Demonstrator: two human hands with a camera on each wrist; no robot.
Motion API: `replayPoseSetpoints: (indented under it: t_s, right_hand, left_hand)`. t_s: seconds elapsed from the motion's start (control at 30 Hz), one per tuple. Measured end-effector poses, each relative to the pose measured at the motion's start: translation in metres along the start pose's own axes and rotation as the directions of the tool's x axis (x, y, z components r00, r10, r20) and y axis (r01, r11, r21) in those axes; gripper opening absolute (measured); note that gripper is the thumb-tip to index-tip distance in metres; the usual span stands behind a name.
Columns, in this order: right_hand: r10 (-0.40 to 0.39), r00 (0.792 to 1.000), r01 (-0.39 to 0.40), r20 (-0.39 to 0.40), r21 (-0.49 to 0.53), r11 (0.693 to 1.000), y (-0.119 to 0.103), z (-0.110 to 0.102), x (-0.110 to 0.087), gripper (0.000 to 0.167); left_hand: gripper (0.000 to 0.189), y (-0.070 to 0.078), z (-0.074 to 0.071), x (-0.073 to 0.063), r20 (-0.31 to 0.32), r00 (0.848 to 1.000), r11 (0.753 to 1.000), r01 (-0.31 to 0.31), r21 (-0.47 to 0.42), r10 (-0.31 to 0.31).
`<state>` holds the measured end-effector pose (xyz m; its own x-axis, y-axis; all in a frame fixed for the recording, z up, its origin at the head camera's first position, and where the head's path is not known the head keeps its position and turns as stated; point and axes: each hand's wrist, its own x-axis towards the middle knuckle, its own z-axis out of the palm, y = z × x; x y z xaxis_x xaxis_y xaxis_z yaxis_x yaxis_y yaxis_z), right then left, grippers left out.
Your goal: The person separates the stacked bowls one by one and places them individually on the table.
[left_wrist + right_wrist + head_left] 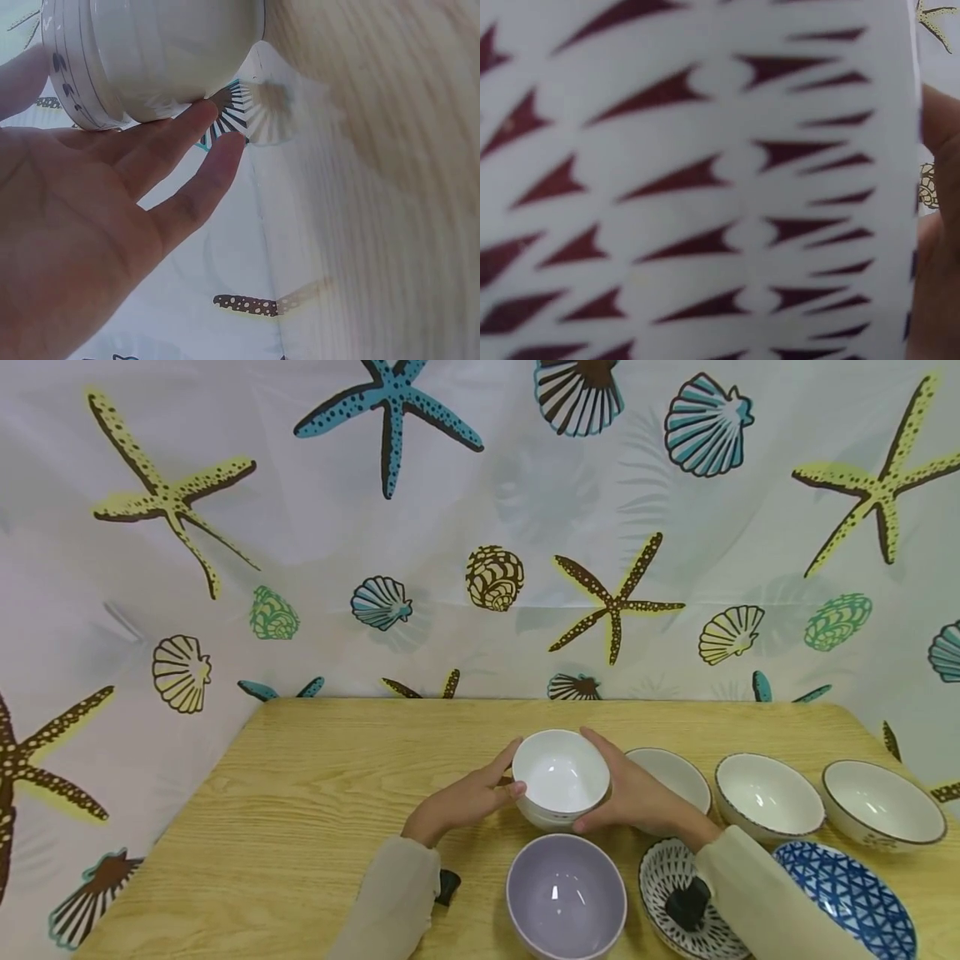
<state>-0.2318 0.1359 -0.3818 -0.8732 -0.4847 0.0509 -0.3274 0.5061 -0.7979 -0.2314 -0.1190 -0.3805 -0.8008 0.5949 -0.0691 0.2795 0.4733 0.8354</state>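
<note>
A white bowl (561,772) is held between both hands near the middle of the wooden table. My left hand (468,802) grips its left side, thumb toward me. In the left wrist view, fingers (184,195) of that hand reach along the bowl's cream outer wall (172,52), below a band of small dark flowers. My right hand (630,789) holds the right side, with its thumb low on the near wall. Just in front of the held bowl stands a purple bowl (566,897). A dash-patterned bowl (705,180) fills most of the right wrist view, hiding most of that hand.
Three cream bowls with dark rims, left (667,774), middle (768,793) and right (877,802), stand along the right side. Nearer me is a blue-and-white patterned dish (847,893). A cloth (450,518) printed with shells and starfish hangs behind the table (300,827).
</note>
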Motion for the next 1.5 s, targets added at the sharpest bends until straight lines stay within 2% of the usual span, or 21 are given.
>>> replayPoseSetpoints:
  t_s: [0.23,0.43,0.63,0.83,1.0,1.1,1.33,1.5]
  right_hand:
    - [0.007,1.000,-0.007,0.006,0.001,1.000,-0.001,0.002,0.003,0.131]
    - [-0.040,0.999,0.039,-0.015,-0.089,0.995,0.001,0.003,0.005,0.128]
    - [-0.045,0.999,0.041,-0.029,-0.129,0.991,0.001,0.002,0.005,0.127]
    - [-0.044,0.999,0.040,-0.030,-0.145,0.989,0.001,0.002,0.006,0.125]
    - [-0.031,0.999,0.027,-0.033,-0.126,0.992,0.001,0.003,0.006,0.124]
    - [-0.009,0.999,0.006,-0.032,-0.104,0.995,0.000,0.003,0.004,0.124]
    - [0.012,0.999,-0.015,-0.034,-0.085,0.996,0.001,0.003,0.003,0.123]
    - [0.035,0.998,-0.038,-0.042,-0.075,0.996,0.000,0.003,0.004,0.124]
  left_hand:
    - [0.067,-0.001,0.003,0.000,0.004,1.000,0.999,-0.018,-0.039,0.018]
    - [0.068,-0.002,0.003,0.002,-0.005,1.000,0.999,0.000,-0.045,0.000]
    - [0.076,-0.005,0.001,0.004,0.019,1.000,0.998,0.020,-0.051,-0.019]
    - [0.095,-0.010,0.001,0.007,0.032,0.999,0.998,-0.039,-0.057,0.041]
    - [0.102,-0.012,0.002,0.008,0.006,0.998,0.998,-0.067,-0.021,0.067]
    - [0.103,-0.013,0.004,0.009,-0.007,0.998,0.998,-0.060,-0.010,0.060]
    - [0.099,-0.013,0.007,0.010,-0.023,1.000,0.999,0.001,0.052,0.000]
    - [0.099,-0.011,0.006,0.009,-0.020,1.000,0.998,0.007,0.059,-0.006]
